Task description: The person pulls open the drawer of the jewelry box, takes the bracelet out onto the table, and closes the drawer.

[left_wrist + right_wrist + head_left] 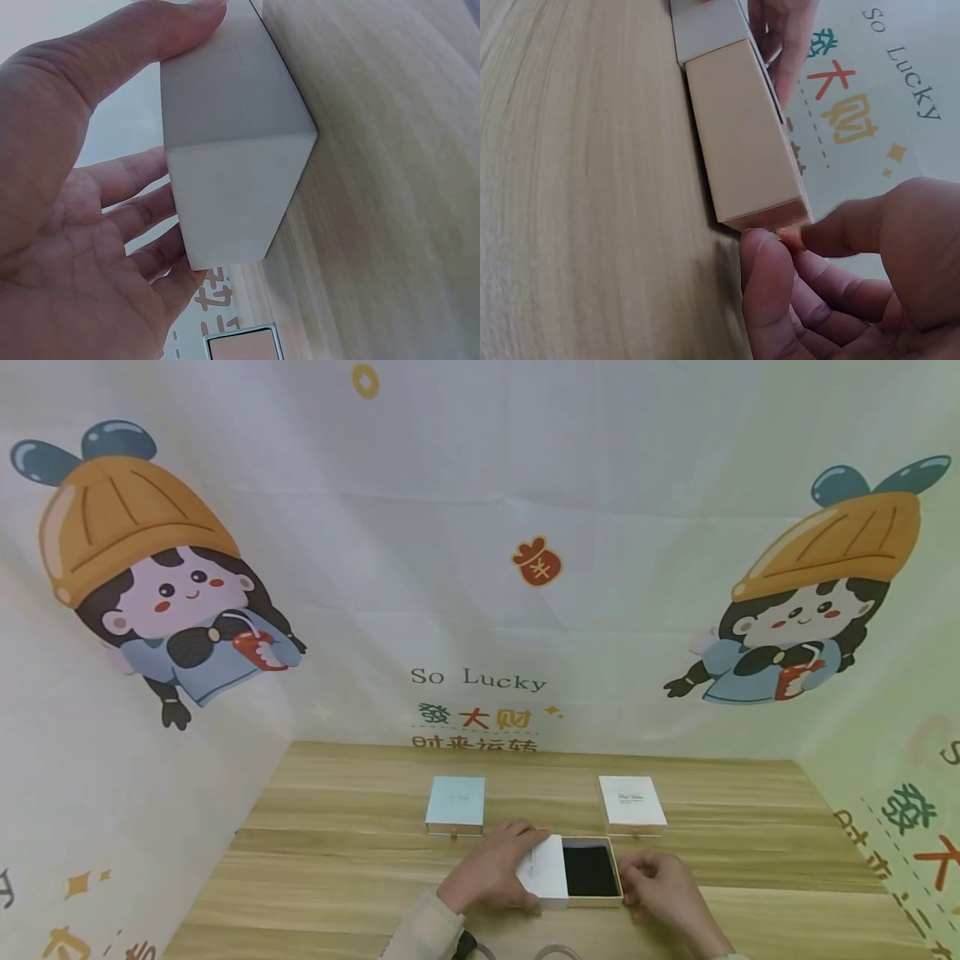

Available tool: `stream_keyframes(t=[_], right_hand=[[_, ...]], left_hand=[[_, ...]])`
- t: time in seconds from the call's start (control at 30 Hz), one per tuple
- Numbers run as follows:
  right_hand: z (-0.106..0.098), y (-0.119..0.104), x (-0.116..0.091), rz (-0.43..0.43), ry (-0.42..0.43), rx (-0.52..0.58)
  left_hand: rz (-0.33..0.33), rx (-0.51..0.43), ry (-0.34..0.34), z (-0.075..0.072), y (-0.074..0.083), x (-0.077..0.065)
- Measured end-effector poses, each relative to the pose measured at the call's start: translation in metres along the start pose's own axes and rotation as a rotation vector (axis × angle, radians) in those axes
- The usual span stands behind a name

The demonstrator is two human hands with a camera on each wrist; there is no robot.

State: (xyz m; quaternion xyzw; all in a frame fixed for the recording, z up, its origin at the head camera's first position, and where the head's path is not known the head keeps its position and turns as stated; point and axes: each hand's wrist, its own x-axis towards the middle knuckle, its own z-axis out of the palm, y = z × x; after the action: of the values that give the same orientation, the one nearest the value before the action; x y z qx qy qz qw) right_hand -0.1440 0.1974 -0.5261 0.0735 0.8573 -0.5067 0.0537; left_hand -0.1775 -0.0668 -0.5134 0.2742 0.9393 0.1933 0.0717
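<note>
My left hand grips the white outer sleeve of a small drawer box, thumb on the near side and fingers over the far side. From the sleeve's right end the cream drawer sticks out about halfway, with a black pad inside. At the drawer's end my right hand pinches a small orange ribbon tab between thumb and forefinger. In the left wrist view the sleeve shows its plain closed end, with the fingers spread along its side.
Behind the hands stand a light blue box at left and a white box at right. A ring-shaped object and a black item show at the bottom edge. Printed cloth walls enclose the wooden table.
</note>
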Motion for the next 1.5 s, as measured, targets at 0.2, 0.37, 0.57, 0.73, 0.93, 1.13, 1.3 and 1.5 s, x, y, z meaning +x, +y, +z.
stream_keyframes(t=[0.2,0.37,0.57,0.73,0.93,1.13,1.3,1.5], right_hand=[[0.002,0.005,0.004,-0.031,0.020,-0.058],[0.002,0.005,0.006,-0.042,0.045,-0.083],[0.001,0.005,0.006,-0.066,0.062,-0.062],[0.004,0.007,0.007,-0.077,0.077,-0.050],[0.008,0.007,0.008,-0.089,0.087,-0.040],[0.011,0.007,0.007,-0.106,0.091,-0.048],[0.012,0.005,0.005,-0.115,0.092,-0.039],[0.012,0.004,0.005,-0.121,0.088,-0.045]], left_hand=[[-0.004,-0.014,-0.003,-0.001,0.001,0.000],[0.000,-0.015,-0.005,-0.001,0.002,0.001],[0.003,-0.018,-0.005,-0.001,0.002,0.002],[0.008,-0.017,-0.005,0.001,0.002,0.003],[0.001,-0.005,-0.003,0.001,0.001,0.003],[0.000,-0.004,-0.004,0.001,0.001,0.001],[0.005,-0.009,0.003,0.002,0.000,0.002],[0.008,-0.014,0.007,0.000,0.001,0.002]])
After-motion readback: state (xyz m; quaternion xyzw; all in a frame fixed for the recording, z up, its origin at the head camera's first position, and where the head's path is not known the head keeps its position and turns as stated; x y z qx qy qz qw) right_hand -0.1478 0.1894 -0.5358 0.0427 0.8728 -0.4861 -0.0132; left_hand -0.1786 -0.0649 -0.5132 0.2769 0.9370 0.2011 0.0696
